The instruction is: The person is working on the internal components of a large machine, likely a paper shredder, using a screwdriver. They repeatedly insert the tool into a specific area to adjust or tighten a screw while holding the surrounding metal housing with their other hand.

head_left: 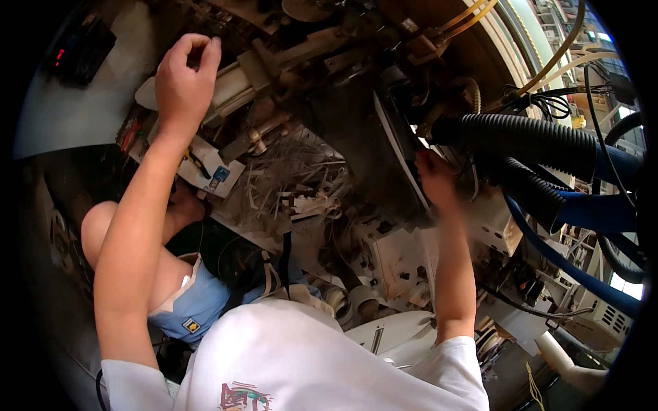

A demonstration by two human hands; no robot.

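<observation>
Head cam, looking down into a seriously messy machine. The left hand [184, 85] is up at the upper left, fingers curled round so the thumb and index tips nearly meet in a loop. Can't tell if there's anything thin pinched in there. It's in front of a pale rounded bar [229, 90] on the machine, and I can't say whether it touches it.

The right hand [433, 179] is over on the other side, right beside the light edge strip [399, 147] of a big dark panel [346, 127] that sits slanted in the middle of the machine. Fingers look bent, but it's dark and blurry there, so no idea if it's gripping the edge or just next to it.

Between the arms, low down, there's a heap of thin pale scraps [295, 175], all tangled. Left of that is a small light tray [226, 179] with a blue bit on it. Off to the right, fat black ribbed hoses [528, 133] run into blue hose [620, 168]. Top left has a black box [82, 51] with a red display. Bottom of the view is just the white T-shirt [295, 356] and blue shorts [205, 305].
</observation>
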